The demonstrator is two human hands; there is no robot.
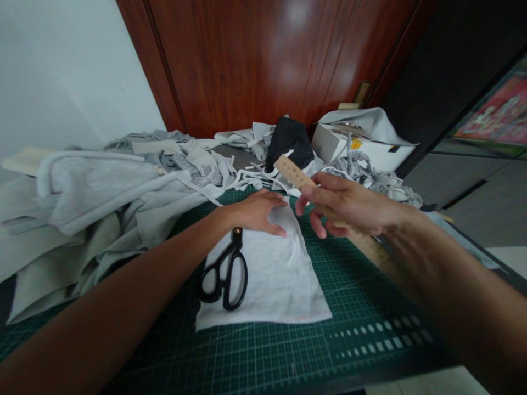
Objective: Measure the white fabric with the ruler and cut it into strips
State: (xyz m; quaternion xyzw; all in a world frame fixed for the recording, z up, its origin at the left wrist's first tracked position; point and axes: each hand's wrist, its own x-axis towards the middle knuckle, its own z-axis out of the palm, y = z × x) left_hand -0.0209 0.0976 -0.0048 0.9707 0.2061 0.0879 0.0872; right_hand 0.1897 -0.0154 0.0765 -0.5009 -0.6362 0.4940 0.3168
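Note:
A piece of white cloth (275,280) lies on the green cutting mat (349,323) in front of me. My left hand (263,211) rests on the cloth's far part, thumb and fingers spread, holding nothing. Black-handled scissors (224,282) lie on the cloth's left side, handles toward me; their blades are hidden under my left hand and wrist. Above the mat, right of the cloth, my right hand (337,203) grips a wooden ruler (293,173) between thumb and fingers. The ruler slants from upper left to lower right, under my forearm, where it blurs.
Grey and white fabric (99,186) is heaped at the left. Cloth strips and a black cloth (290,144) lie along the back, before a wooden door (263,60). A white box (358,145) stands at the back right, with tangled scraps (382,184) before it.

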